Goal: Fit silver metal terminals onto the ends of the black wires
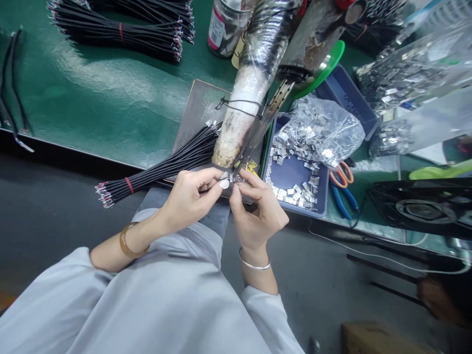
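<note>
My left hand (195, 196) is closed, thumb and forefinger pinched at the front edge of the bench. What it pinches is too small to make out. Facing it, my right hand (260, 204) is closed too, its fingertips on a small metal connector (231, 177) between the two hands. Just above the fingertips ends the slim metal rod of a soldering iron (263, 120), angled downward. Beside it the mouth of a plastic-wrapped pipe (236, 118) hangs close over my fingers. A bundle of black cables (173, 160), tied with a red band, lies left of the pipe.
At right, a blue tray (320, 204) holds loose metal connectors (295, 194) and a clear bag (332, 128) of them. Pliers (344, 189) with orange and blue handles lie beside it. More cable bundles (118, 32) and a jar (226, 27) stand toward the back of the green bench (110, 108).
</note>
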The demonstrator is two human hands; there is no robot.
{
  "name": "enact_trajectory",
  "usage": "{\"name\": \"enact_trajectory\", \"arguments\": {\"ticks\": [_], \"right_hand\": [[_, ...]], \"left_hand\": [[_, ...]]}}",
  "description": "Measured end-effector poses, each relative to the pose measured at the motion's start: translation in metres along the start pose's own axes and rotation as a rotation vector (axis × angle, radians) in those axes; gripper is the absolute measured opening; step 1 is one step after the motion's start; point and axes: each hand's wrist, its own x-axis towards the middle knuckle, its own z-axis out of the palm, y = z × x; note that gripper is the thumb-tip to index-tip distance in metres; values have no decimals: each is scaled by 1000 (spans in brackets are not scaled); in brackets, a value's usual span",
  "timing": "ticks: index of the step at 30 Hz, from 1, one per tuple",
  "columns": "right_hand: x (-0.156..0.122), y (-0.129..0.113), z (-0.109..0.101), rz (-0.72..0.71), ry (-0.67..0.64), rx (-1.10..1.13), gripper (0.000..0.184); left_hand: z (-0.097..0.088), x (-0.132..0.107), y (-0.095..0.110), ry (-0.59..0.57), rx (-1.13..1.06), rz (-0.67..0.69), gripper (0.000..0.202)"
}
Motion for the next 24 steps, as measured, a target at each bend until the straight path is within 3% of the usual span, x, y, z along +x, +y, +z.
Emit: {"name": "enact_trajectory", "arguments": {"ticks": [8, 17, 21, 24], "right_hand": [[-1, 0, 0, -34, 10, -36, 18], [-8, 3, -3, -138, 16, -63, 20], [-13, 9, -5, -23, 65, 118, 16], [-14, 17, -9, -8, 274, 246, 15]], "left_hand": [[2, 0, -2, 19, -86, -85, 15], [2, 3, 2, -41, -218, -169, 18], [-1, -3, -1, -139, -55, -71, 16], [-10, -17, -4, -251, 149, 159, 13]]}}
